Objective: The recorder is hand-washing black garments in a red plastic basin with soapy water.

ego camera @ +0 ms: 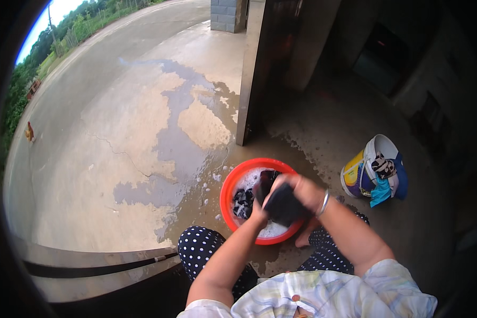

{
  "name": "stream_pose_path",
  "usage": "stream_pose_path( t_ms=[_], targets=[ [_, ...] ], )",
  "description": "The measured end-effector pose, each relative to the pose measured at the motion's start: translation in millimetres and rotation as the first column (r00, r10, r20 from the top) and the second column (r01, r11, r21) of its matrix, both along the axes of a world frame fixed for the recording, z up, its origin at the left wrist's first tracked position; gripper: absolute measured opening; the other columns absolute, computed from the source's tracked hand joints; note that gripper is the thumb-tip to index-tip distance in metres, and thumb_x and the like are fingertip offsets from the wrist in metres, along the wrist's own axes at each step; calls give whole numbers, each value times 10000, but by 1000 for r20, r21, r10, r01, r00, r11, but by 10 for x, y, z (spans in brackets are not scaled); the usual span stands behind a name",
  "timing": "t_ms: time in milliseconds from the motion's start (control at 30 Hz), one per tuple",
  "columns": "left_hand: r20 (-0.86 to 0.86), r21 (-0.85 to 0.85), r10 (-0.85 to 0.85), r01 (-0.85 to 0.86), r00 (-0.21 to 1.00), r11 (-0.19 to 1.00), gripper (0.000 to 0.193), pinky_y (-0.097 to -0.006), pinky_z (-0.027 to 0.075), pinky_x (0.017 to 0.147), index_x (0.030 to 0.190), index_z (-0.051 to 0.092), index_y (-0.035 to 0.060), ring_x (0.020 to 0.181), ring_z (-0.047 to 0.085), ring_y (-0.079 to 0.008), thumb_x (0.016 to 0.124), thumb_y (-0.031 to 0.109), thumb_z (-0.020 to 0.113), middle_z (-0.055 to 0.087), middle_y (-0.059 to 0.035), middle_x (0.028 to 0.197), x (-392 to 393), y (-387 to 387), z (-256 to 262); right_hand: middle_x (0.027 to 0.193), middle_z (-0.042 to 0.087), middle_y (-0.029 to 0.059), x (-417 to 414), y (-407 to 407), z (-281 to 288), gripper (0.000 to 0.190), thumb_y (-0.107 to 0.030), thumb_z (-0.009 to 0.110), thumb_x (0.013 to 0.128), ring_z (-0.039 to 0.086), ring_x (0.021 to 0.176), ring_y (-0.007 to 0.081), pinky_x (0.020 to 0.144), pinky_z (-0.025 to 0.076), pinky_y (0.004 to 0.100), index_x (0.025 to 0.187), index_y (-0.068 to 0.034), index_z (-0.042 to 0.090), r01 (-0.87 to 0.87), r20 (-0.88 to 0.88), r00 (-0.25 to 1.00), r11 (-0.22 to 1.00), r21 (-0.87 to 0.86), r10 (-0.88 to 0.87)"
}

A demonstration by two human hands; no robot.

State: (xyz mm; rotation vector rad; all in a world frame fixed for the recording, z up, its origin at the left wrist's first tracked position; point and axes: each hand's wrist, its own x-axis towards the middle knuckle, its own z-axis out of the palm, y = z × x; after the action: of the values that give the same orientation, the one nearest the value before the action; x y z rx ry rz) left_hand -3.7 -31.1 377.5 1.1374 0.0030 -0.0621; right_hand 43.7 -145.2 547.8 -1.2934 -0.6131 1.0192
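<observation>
Black wet cloth (285,204) is bunched between my two hands above a red plastic basin (227,183). My left hand (259,210) grips it from the near left side, partly hidden behind the cloth. My right hand (304,191), with a silver bangle (324,202) at its wrist, holds the cloth from the right and is blurred. Inside the basin, white suds (251,179) float on the water. A dark patterned cloth (243,202) lies in the suds on the left.
To the right, a white paint bucket (353,173) has clothes (383,179) hanging over its rim. A door edge (248,99) stands just beyond the basin. Wet concrete (187,131) spreads leftward. A chicken (30,132) stands far left. My polka-dot knees flank the basin.
</observation>
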Motion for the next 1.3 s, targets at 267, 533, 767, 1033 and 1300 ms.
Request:
stream_pose_path(
  t_ms=[267, 533, 767, 1033, 1300],
  targets=[
    [413, 125, -270, 240, 870, 963, 289, -341, 479, 677, 985, 572, 23, 726, 603, -212, 857, 267, 484, 615, -135, 877, 113, -21, -544, 1009, 638, 88, -457, -215, -669, 189, 52, 533, 761, 562, 971, 135, 920, 393, 267, 929, 21, 613, -294, -119, 952, 952, -84, 283],
    [334, 153, -354, 320, 874, 935, 290, -345, 476, 685, 985, 571, 21, 738, 603, -216, 858, 264, 480, 614, -139, 881, 303, 331, -451, 1073, 630, 74, -613, -262, -671, 191, -49, 652, 721, 603, 957, 212, 869, 439, 306, 911, -54, 628, -202, 452, 873, 979, -4, 182],
    [247, 143, -479, 457, 842, 878, 290, -348, 474, 692, 985, 570, 19, 749, 603, -221, 859, 262, 475, 614, -142, 885, 200, 231, -536, 1196, 556, 120, -556, -852, -703, 405, 30, 515, 683, 555, 1054, 194, 894, 435, 289, 1074, -34, 603, -174, 299, 935, 982, -78, 190],
    [217, 99, -688, 686, 692, 721, 291, -352, 472, 700, 986, 569, 17, 761, 603, -225, 860, 259, 471, 613, -147, 889, -588, 628, -1019, 765, 601, 62, 1096, -2705, -800, 158, -127, 499, 872, 561, 625, 103, 559, 492, 223, 909, 3, 582, 891, 299, 455, 429, -151, -839],
    [52, 97, -730, 724, 681, 683, 291, -356, 470, 708, 986, 568, 15, 774, 603, -230, 861, 257, 466, 613, -151, 894, -313, 288, -906, 737, 596, 30, 1389, -3543, -3482, 123, -115, 540, 808, 577, 614, 148, 455, 474, 294, 897, -64, 609, 821, 382, 304, 36, -570, -873]
  ],
)
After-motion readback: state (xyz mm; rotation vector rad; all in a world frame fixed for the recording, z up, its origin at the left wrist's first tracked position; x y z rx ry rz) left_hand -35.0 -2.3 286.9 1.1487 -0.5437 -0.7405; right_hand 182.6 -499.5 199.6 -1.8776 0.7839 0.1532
